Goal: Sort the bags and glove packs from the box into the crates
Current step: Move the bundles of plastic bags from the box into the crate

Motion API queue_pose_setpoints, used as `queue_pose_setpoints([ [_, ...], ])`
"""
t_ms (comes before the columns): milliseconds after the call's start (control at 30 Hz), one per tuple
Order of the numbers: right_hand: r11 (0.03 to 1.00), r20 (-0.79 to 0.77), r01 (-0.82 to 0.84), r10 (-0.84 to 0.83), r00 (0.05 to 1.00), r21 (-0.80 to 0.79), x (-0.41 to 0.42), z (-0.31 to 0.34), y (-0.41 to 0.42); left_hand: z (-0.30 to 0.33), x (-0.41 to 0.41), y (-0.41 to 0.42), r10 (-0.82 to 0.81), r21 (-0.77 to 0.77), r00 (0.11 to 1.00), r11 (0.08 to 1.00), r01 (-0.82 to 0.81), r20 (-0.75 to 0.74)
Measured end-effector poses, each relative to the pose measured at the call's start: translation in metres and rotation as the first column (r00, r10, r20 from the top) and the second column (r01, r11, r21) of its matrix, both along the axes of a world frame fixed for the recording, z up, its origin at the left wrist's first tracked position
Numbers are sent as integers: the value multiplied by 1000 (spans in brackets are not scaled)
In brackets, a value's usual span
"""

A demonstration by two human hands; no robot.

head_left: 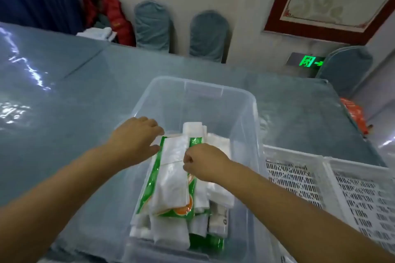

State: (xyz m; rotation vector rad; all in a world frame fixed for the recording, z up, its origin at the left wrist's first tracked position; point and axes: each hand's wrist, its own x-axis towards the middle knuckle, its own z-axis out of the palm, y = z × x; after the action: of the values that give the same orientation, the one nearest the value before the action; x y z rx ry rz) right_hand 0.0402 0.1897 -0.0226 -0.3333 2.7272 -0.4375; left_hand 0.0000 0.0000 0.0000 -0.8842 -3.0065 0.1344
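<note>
A clear plastic box (245, 100) stands on the table in front of me, filled with white bags (218, 190) and green-edged packs. On top lies a green-and-white pack (171, 179). My left hand (136, 136) touches that pack's upper left corner with fingers spread. My right hand (203, 161) is closed in a pinch on the pack's right green edge. Two white perforated crates (295, 179) (363, 194) sit side by side to the right of the box.
The table (74, 102) has a grey-blue cloth under glossy clear film. Covered chairs (209, 36) stand at its far side, another at the right corner. An orange packet (354, 113) lies at the right table edge.
</note>
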Motion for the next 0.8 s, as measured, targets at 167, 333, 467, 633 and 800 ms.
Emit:
queue_pose_setpoints([
  [167,973,108,161,-180,978,164,-18,-33,-21,-14,-4,-22,-116,71,992,990,120,-49],
  [333,931,7,290,-299,954,222,-23,-56,-39,-23,-7,-22,-145,38,987,988,148,-72],
  [467,896,-1,440,-440,898,69,-20,-72,-52,-25,-7,-23,-145,29,987,989,147,-64],
  [633,841,56,520,-518,854,-152,-18,-73,-52,-24,-8,-23,-133,65,991,989,135,-26],
  [800,796,0,548,-567,824,-256,-17,-30,-16,-15,-6,-23,-162,78,987,984,160,17],
])
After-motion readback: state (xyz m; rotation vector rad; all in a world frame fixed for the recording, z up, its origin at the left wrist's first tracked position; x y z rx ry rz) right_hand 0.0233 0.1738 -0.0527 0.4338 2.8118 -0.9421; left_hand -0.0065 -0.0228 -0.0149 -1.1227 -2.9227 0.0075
